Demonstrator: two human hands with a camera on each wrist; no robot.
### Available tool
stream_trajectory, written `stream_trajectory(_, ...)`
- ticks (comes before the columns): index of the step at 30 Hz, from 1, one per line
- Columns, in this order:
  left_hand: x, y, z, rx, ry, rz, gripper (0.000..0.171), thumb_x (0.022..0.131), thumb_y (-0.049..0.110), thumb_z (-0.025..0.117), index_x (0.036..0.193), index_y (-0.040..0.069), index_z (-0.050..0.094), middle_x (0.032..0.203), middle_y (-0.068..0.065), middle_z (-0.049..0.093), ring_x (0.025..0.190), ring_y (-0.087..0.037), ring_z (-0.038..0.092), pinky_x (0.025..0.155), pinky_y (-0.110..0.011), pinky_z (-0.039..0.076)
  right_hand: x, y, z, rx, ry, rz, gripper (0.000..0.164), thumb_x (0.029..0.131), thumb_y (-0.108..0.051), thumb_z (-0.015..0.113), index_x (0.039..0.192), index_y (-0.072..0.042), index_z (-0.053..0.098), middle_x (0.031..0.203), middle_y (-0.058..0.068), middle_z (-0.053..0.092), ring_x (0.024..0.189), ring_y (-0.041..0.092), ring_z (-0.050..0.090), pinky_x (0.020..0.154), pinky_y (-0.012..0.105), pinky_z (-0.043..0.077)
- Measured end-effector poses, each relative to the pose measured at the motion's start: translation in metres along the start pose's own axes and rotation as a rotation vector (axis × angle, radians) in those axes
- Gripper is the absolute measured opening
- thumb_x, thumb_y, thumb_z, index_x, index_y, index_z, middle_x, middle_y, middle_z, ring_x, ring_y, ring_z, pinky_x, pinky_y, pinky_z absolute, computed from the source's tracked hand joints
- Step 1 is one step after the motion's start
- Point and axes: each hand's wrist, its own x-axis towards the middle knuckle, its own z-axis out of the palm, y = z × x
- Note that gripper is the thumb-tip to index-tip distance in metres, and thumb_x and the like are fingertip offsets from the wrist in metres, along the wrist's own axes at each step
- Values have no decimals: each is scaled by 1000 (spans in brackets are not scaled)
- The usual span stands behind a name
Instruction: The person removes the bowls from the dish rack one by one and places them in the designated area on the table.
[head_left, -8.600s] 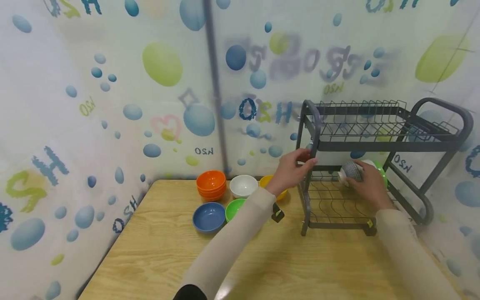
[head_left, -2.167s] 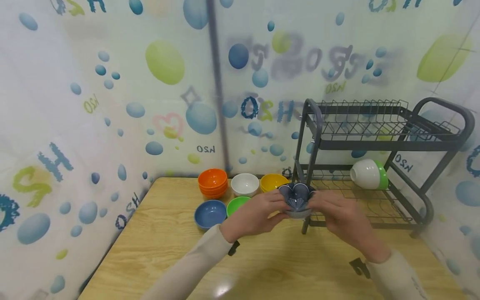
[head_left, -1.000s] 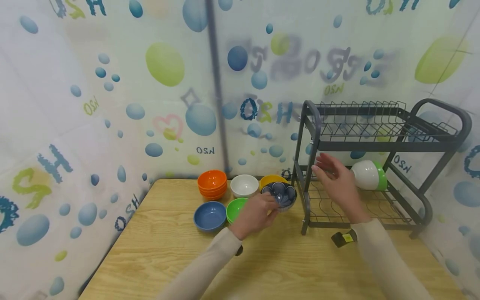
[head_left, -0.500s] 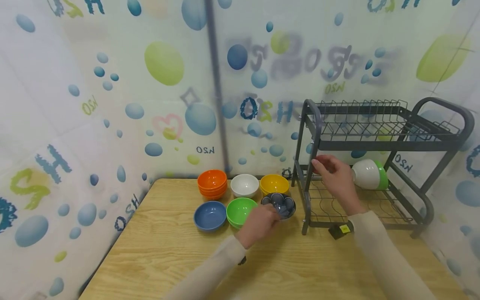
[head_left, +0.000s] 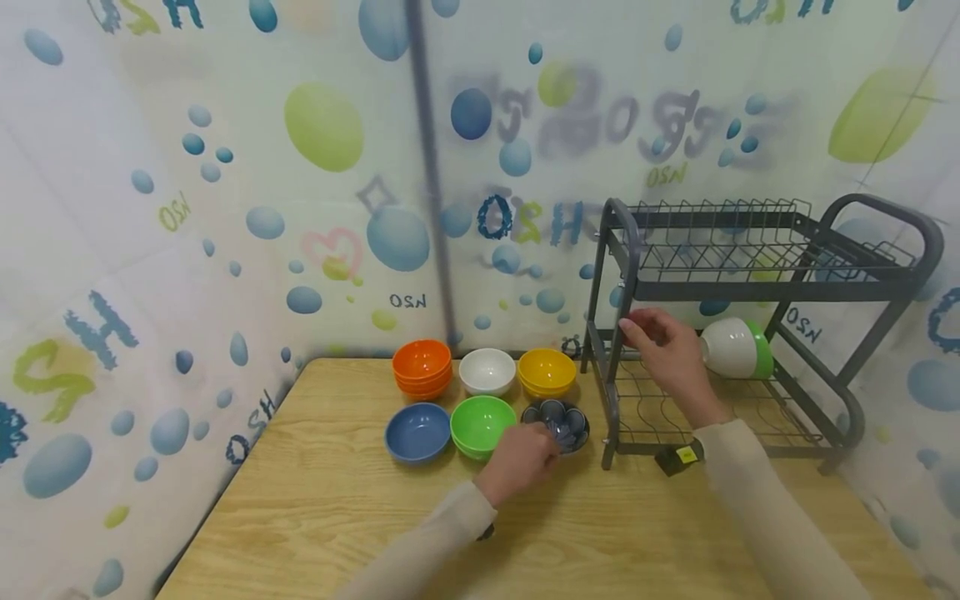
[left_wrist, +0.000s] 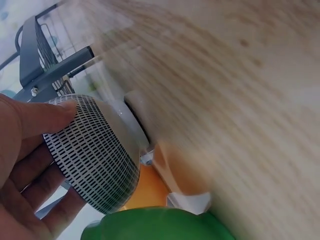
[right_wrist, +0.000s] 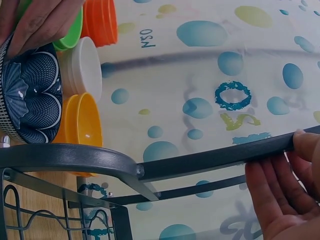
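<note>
My left hand pinches the near-left rim of a dark blue patterned bowl, thumb on its outer wall and fingers inside. In the left wrist view the outside of the patterned bowl has a fine black-and-white grid, and its white foot is right at the tabletop. It stands right of the green bowls and in front of the yellow bowls. My right hand holds the left post of the grey two-tier dish rack; in the right wrist view its thumb lies against the post, with fingers beneath.
Stacked orange bowls and a white bowl are along the table's back edge, a shallow blue bowl in front. White bowls with a green one lie sideways on the rack's lower tier. A patterned curtain hangs behind.
The patterned bowl came off the rack's lower tier, passed through both hands, then went down left to the table in my left hand. My right hand let go of it and moved to the rack's post.
</note>
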Motion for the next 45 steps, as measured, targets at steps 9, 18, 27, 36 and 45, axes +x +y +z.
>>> stream_trajectory(9, 2, 2, 1, 10, -44, -14, 4, 89, 25, 79, 87, 25, 82, 78, 9, 71, 73, -8, 62, 60, -20, 47, 1, 1, 1, -13, 12, -45, 55, 102, -54, 55, 131, -8, 62, 119, 15, 71, 95, 7, 68, 97, 43, 51)
stream_trajectory(18, 5, 0, 3, -66, -94, -5, 8, 88, 22, 81, 95, 21, 80, 93, 8, 75, 85, -10, 60, 72, -21, 51, 1, 4, 1, -14, 14, -67, 54, 102, -53, 56, 130, -8, 63, 117, 14, 71, 86, -10, 62, 93, 34, 50)
stream_trajectory(27, 7, -8, -7, -163, -119, 0, 29, 85, 21, 82, 113, 18, 77, 111, 2, 74, 99, -14, 59, 86, -23, 53, 1, 4, 1, -19, 5, -70, 55, 102, -54, 55, 131, -8, 62, 120, 14, 71, 88, -10, 61, 96, 38, 52)
stream_trajectory(36, 12, -13, -25, -336, -99, -87, 45, 95, 38, 73, 133, 14, 67, 131, -2, 65, 116, -15, 59, 100, -28, 53, 0, 4, 1, -30, 8, -76, 55, 102, -53, 55, 132, -7, 62, 120, 14, 72, 87, -11, 60, 94, 35, 52)
stream_trajectory(45, 29, -18, -48, -503, -29, -155, 58, 99, 49, 65, 146, 18, 53, 142, -3, 55, 120, -19, 60, 102, -30, 54, 0, 3, 0, -20, 3, -73, 58, 102, -54, 54, 134, -5, 60, 126, 17, 70, 106, 23, 71, 101, 51, 54)
